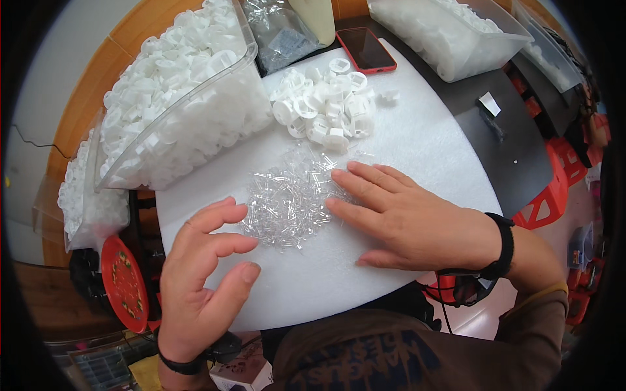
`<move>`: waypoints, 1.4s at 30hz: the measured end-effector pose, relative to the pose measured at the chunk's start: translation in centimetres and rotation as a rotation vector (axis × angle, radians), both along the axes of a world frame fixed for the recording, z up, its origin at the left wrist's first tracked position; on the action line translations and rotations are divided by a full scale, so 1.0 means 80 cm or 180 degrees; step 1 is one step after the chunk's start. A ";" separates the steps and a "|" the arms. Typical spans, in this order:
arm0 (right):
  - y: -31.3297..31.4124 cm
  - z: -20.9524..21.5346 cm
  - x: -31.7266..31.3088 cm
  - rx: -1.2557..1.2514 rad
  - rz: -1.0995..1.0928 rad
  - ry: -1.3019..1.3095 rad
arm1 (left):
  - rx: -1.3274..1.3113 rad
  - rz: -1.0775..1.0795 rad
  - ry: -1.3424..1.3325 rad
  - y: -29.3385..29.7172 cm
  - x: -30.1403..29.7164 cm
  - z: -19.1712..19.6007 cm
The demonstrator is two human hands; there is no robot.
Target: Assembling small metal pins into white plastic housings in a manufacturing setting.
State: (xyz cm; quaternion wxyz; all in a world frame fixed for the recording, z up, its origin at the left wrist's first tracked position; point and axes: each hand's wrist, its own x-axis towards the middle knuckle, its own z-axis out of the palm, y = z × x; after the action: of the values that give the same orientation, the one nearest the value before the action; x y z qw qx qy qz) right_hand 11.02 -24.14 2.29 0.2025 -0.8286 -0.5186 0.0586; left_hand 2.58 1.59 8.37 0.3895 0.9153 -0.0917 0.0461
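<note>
A loose pile of small clear plastic pins (287,202) lies on a white foam sheet (313,287) in front of me. My right hand (398,218) is open and flat, its fingertips touching the right edge of the pile. At the pile's left edge, my left hand (205,267) is open with thumb and fingers apart and nothing between them. Just beyond the pins sits a heap of white round plastic parts (326,104). Both wrists wear black bands.
A big clear bin (195,111) heaped with white parts stands at the left. Behind the heap lies a red-edged phone (367,50), beside a clear plastic bag (283,39). Another filled bin (450,39) is at the back right. Red stools (124,283) flank the table.
</note>
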 end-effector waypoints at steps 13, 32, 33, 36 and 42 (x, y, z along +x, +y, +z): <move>0.039 0.014 0.059 0.1167 -0.1276 0.0069 | 0.0981 -0.0642 -0.0628 -0.028 0.091 -0.057; 0.022 0.001 0.088 0.1774 -0.1257 0.1060 | 0.1962 -0.0150 -0.0383 0.009 0.097 -0.048; 0.020 0.000 0.086 0.2004 -0.1292 0.1333 | 0.1638 -0.0404 -0.0353 0.004 0.100 -0.055; 0.025 0.003 0.081 0.2506 -0.1508 0.2059 | 0.1296 -0.0830 -0.0163 -0.006 0.110 -0.067; 0.029 0.008 0.084 0.2853 -0.1677 0.2720 | 0.1216 -0.0809 -0.0049 -0.005 0.117 -0.080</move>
State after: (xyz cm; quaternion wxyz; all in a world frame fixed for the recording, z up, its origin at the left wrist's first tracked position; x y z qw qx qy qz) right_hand 17.74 -21.84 2.90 0.7218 -0.6673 -0.1476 0.1090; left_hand 11.95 1.22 1.96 0.2111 0.9531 -0.2163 -0.0145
